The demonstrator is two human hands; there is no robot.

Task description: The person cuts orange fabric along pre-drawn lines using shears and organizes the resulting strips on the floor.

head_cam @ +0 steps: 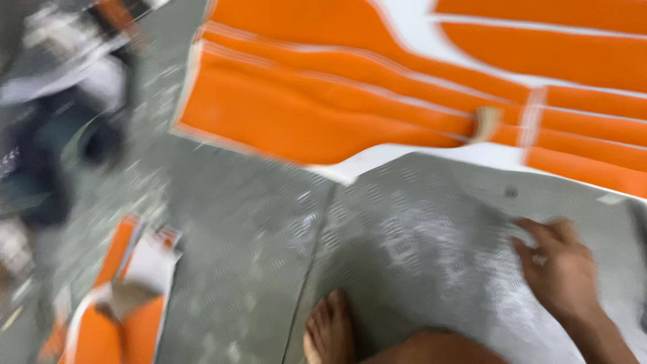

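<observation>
Well beyond the right hand (559, 266), grip open, lies orange sheet (323, 114).

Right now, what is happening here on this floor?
A person crouches on a grey patterned metal floor, one bare foot showing. Their right hand rests flat on the floor, holding nothing. Large orange and white sheets lie spread ahead, with smaller orange pieces at the left. The picture is blurred.

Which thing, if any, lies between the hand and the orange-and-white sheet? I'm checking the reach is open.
Nothing visible: only bare patterned metal floor separates the right hand from the orange-and-white sheet.
</observation>
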